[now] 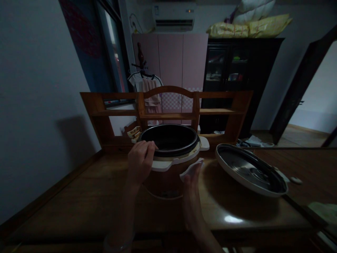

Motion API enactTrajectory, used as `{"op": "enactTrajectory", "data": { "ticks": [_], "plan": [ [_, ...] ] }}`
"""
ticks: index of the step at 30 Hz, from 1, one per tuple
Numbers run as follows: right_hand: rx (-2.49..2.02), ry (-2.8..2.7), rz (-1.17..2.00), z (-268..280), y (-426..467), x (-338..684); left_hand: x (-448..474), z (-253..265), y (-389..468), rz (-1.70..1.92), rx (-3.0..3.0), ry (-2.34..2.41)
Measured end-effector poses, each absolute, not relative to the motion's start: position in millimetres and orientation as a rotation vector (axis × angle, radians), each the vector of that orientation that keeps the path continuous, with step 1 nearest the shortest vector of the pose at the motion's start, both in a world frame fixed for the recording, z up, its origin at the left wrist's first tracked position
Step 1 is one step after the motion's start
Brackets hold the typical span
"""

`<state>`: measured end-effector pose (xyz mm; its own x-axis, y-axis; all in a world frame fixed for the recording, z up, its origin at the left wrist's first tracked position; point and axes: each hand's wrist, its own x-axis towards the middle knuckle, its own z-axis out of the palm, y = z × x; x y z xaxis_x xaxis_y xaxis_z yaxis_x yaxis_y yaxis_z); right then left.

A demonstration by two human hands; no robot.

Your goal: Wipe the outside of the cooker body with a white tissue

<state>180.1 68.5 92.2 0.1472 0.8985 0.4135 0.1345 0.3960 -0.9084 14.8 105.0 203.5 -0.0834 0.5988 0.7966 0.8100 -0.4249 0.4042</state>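
Observation:
A large electric cooker with a brown body and a white collar stands on the wooden desk. Its black inner pot sits in it, with the rim standing above the collar. My left hand is closed on the pot's near left rim, fingers curled over the edge. At the cooker's front right side, my right hand holds a thin white cloth or tissue against or close beside the body; contact is hard to make out. Right of the cooker lies its detached lid, metal inner face up.
A wooden shelf frame rises behind the cooker along the desk's back. The desk top meets a white wall on the left. Small light-coloured items sit behind the cooker's left side. The room is dim.

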Motion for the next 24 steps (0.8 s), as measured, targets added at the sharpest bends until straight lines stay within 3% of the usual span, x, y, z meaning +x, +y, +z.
{"op": "enactTrajectory", "data": {
  "ticks": [24],
  "plan": [
    [-1.049, -1.296, 0.705, 81.1, 75.4, 181.2, 15.0, 203.4, 105.2, -1.490, -1.965, -1.567]
  ]
}}
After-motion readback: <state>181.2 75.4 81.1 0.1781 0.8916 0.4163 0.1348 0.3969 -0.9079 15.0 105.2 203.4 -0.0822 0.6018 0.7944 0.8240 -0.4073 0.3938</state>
